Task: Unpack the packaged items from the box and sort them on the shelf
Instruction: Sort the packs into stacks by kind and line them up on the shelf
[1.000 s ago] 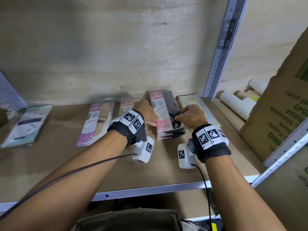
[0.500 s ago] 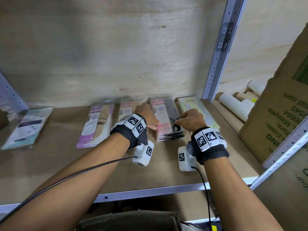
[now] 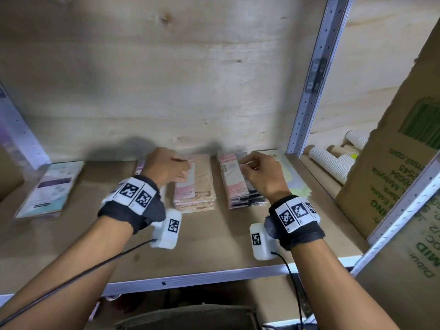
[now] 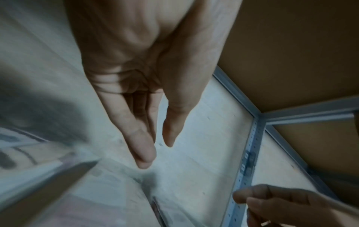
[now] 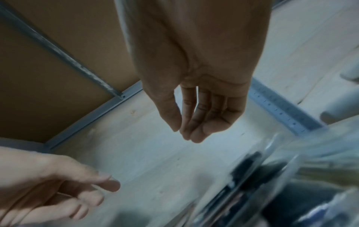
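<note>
Head view: left hand (image 3: 166, 166) and right hand (image 3: 259, 172) hover empty, fingers relaxed, over sorted packet stacks (image 3: 238, 182) on the shelf (image 3: 214, 244). Packets' long axes run near-to-far. Box (image 3: 188, 317) lies below, nearer; either hand reaches equally.

Paper cups (image 3: 329, 160) lie stacked on their sides in the next bay, right of the upright (image 3: 314, 75). A printed carton (image 3: 390, 177) leans just beside them. Plywood (image 3: 166, 75) backs everything.

beige-pink packets (image 3: 194, 184) | black-pink packets (image 3: 238, 182) | pale-green packet (image 3: 294, 177) | teal packet (image 3: 51, 186) | brown box (image 3: 390, 167)
</note>
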`<state>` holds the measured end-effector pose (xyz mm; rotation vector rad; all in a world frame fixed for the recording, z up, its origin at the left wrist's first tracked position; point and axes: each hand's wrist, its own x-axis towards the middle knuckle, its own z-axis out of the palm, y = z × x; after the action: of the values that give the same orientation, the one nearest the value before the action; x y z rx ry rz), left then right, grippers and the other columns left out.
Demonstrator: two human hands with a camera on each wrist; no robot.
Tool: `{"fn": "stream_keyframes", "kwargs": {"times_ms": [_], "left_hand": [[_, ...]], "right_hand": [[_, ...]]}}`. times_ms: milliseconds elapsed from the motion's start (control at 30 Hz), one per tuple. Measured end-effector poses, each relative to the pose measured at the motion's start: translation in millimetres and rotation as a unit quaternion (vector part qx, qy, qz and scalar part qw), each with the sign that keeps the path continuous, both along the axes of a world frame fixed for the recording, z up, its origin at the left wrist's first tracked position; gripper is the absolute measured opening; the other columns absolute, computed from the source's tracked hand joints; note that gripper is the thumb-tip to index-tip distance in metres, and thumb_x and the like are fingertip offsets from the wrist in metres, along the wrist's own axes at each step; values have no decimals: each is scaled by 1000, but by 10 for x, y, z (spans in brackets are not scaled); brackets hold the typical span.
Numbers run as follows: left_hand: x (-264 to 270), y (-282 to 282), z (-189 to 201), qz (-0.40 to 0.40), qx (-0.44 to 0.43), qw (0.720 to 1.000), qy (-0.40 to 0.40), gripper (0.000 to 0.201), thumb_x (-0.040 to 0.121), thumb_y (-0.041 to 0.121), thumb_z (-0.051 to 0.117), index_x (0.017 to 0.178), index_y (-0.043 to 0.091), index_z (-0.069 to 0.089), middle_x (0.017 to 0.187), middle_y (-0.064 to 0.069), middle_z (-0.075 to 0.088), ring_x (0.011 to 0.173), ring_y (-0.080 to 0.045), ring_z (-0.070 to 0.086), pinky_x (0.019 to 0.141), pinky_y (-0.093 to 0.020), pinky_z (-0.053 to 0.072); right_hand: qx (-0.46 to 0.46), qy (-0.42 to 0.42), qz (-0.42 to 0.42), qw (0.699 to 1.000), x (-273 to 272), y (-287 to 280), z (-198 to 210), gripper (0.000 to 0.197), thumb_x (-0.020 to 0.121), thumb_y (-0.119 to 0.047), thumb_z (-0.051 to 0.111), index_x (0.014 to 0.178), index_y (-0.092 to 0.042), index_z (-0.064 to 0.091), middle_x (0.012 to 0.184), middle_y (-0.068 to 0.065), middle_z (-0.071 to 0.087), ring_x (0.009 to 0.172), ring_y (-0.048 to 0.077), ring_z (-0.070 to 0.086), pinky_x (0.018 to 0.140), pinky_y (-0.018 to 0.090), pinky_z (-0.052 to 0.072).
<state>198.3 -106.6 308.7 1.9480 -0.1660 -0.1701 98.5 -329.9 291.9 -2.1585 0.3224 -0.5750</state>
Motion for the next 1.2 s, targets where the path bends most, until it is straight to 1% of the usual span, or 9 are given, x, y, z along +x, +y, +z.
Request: {"fn": "stream_keyframes", "kwargs": {"times_ms": [133,300,467,600,733,833,1067,1133,1200], "left_hand": [[-88,618,-7,48,-74,996,-14,4,89,0,68,90,4,70,69,-15,72,56,-19,73,59,-28,62],[-55,1419,-97,137,-111,984,-24,5,91,11,69,87,9,68,83,-21,72,73,-28,72,58,-22,61],[184,2108,-187,204,-104,973,-17,16,95,19,64,80,13,65,76,-13,69,48,-10,66,38,-11,48],[425,2605,-200,262,-115,958,-3,16,90,15,64,76,7,66,55,-2,70,46,-12,61,54,-24,50],[459,3009,-405,277,-3,961,7,18,83,26,70,77,9,70,91,-15,73,75,-26,59,79,-37,50],[426,3177,-562,268,60,961,11,27,86,25,69,96,0,73,105,-23,72,94,-35,68,91,-44,54],[420,3309,-674,232,159,959,37,26,91,20,62,95,-5,72,104,-25,70,97,-35,66,90,-41,50],[436,3307,-696,223,156,962,37,27,91,19,62,94,-6,71,96,-25,68,88,-33,65,84,-40,50],[438,3293,-711,216,155,963,43,27,91,21,63,94,-4,72,90,-21,67,79,-25,58,76,-34,46]], "right_hand": [[14,20,108,994,-17,459,-33,10,88,-10,67,91,-18,71,78,-4,70,74,10,68,80,8,46],[21,53,195,979,89,1049,-110,8,89,-12,67,94,-17,72,78,-1,71,74,14,70,73,26,56],[45,78,250,964,398,1715,-43,9,91,-8,64,96,-8,71,72,3,69,59,14,64,61,23,51],[34,131,286,948,752,2253,10,9,91,-6,61,94,-10,68,73,2,68,59,15,64,56,25,53],[80,192,309,928,1082,2747,-27,12,92,1,53,94,-7,62,84,11,63,61,20,59,53,27,52],[121,237,319,910,1270,3045,-117,21,93,3,52,114,4,56,90,15,57,61,21,55,47,24,52],[131,239,293,916,1522,3542,-405,37,93,1,54,130,1,51,98,13,57,80,26,61,66,34,58],[155,246,287,913,1538,3627,-435,29,93,2,52,120,-7,50,86,9,56,71,23,59,67,37,58],[227,270,279,893,1522,3696,-434,36,94,4,49,125,-10,40,74,7,48,55,17,47,52,32,50]]}}
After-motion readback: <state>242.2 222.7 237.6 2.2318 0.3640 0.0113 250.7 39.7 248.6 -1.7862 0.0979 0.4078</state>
